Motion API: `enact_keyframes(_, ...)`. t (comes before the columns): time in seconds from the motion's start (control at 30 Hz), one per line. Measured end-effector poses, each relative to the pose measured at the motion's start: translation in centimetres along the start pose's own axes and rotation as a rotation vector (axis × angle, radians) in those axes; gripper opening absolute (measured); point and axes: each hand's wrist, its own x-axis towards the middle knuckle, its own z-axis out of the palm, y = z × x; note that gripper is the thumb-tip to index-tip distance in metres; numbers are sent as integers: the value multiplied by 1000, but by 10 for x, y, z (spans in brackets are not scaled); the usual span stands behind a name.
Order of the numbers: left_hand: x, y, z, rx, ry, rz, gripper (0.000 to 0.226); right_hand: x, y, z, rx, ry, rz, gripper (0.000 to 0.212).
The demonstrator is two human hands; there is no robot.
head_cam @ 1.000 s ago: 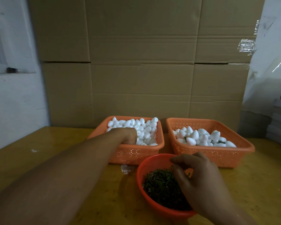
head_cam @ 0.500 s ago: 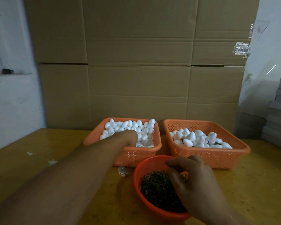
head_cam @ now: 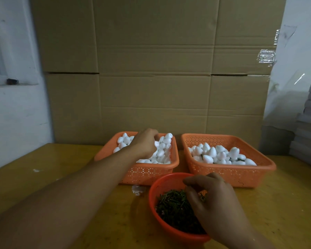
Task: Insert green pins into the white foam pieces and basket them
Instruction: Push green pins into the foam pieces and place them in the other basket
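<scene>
Since the earlier frame the left hand point(head_cam: 145, 142) has risen from deep among the foam to the top of the heap, its fingers curled down onto the white foam pieces point(head_cam: 162, 150); whether they actually grip one cannot be told. Those pieces are small, smooth, egg-like lumps with one narrower end, matte white, lying every way up with no common direction. They fill the left basket point(head_cam: 147, 172), a rectangular orange plastic tray with perforated walls and a rolled rim. Just in front of it a scrap of white foam point(head_cam: 137, 189) lies on the yellow wooden table point(head_cam: 34, 178). Nearer the camera sits a round red bowl point(head_cam: 155, 191) of perforated plastic holding the green pins point(head_cam: 172, 205): thin, short, dark green sticks in a tangled heap, their long axes pointing all ways. The right hand point(head_cam: 214, 200) rests over the bowl's right side, fingertips drawn together down among the pins; a pinched pin cannot be made out. The right basket point(head_cam: 230, 175), same make, holds a lower layer of foam pieces with dark green showing between a few. Brown corrugated cardboard point(head_cam: 154, 69) stands behind.
</scene>
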Motion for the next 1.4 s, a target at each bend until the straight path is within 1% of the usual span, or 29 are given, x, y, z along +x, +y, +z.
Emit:
enact_keyframes(0.07,-9,3,-3,-51,82,50,13,0,-1,-1,-1,3,-6,22)
enact_keyframes(0.2,-30,6,-8,-117,170,182,20,-1,-2,-1,-1,1,-13,22)
enact_keyframes(0.4,-64,16,-17,-234,218,280,19,-2,-3,-2,-26,-8,-19,21)
enact_keyframes(0.47,-77,21,-17,-335,219,274,20,-1,-3,-3,-48,-21,-33,20)
enact_keyframes(0.53,-90,26,-16,-475,219,279,21,-1,-4,-4,-130,-78,-40,22)
enact_keyframes(0.6,-104,31,-14,-575,201,291,24,1,-5,-5,-245,-155,-44,24)
enact_keyframes(0.7,-122,36,-7,-647,182,322,26,1,-5,-6,-308,-189,-53,25)
enact_keyframes(0.83,-144,36,-1,-627,135,374,28,2,-7,-6,-339,-236,-63,22)
enact_keyframes(0.97,-159,38,3,-637,79,382,20,4,-7,-5,-390,-291,-41,17)
enact_keyframes(1.07,-164,38,5,-694,13,349,21,8,-3,0,-420,-335,-36,20)
enact_keyframes(1.13,-166,37,6,-769,-39,330,26,11,0,3,-431,-382,-45,22)
enact_keyframes(1.27,-170,35,11,-846,-97,312,40,16,2,10,-479,-503,-67,39)
enact_keyframes(1.33,-171,34,13,-855,-94,299,38,19,2,13,-483,-534,-84,41)
enact_keyframes(1.4,-171,34,13,-849,-91,290,30,20,2,17,-472,-540,-85,40)
